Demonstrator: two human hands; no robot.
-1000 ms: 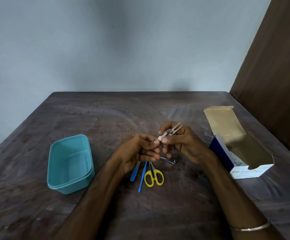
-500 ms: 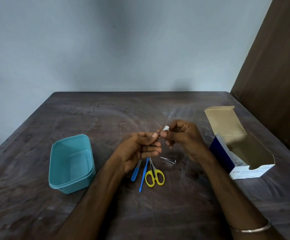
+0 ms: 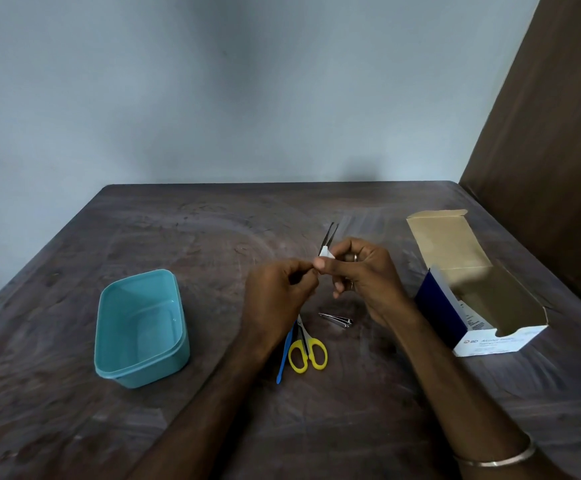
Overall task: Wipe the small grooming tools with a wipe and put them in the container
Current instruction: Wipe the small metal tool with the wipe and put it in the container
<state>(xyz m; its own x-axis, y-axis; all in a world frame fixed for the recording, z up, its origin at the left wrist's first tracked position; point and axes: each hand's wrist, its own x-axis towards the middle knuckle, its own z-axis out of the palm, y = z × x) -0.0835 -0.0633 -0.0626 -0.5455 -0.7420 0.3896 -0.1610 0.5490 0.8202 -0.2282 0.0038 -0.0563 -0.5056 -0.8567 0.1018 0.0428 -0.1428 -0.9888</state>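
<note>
At the left of the dark wooden surface (image 3: 74, 393) stands a teal plastic container (image 3: 141, 329), its lid off and nothing visible inside it. To its right, above the middle of the surface, the left hand (image 3: 278, 292) is raised with its fingers curled and its fingertips meeting those of the other hand; it seems to pinch the near end of the tweezers (image 3: 328, 237), though that end is hidden. Below this hand lie a blue-handled tool (image 3: 283, 362) and yellow-handled scissors (image 3: 307, 351), side by side and touching, their far ends covered by the wrist. Just right of them a metal nail clipper (image 3: 336, 319) lies apart on the surface. The right hand (image 3: 361, 275) pinches a small white wipe (image 3: 325, 252) folded round the tweezers, whose two thin dark prongs stick up and away from the fingers, clear of the surface and well apart from the container. A thin metal bangle (image 3: 496, 459) sits on the right wrist. At the far right an open cardboard box (image 3: 472, 296) of alcohol swabs lies on the surface, flap raised.
</note>
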